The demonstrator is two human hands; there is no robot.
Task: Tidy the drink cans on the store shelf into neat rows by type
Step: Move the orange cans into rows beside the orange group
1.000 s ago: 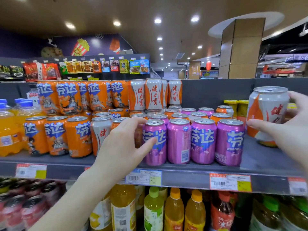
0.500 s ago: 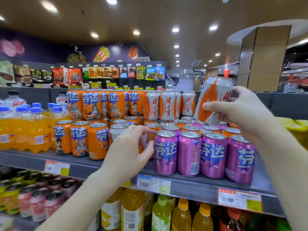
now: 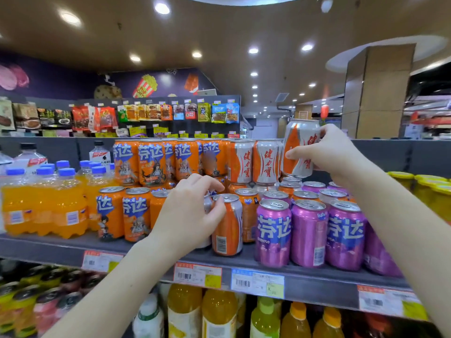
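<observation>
My left hand (image 3: 192, 213) gripped the top of an orange-and-silver can (image 3: 229, 230) that stood upright just left of the purple cans (image 3: 308, 235). My right hand (image 3: 327, 152) clutched a silver-and-orange can (image 3: 300, 147), tilted in the air above and behind those purple cans.

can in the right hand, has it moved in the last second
Yes: the can in the right hand rose leftward from beside the purple cans to the stacked silver cans.
</observation>
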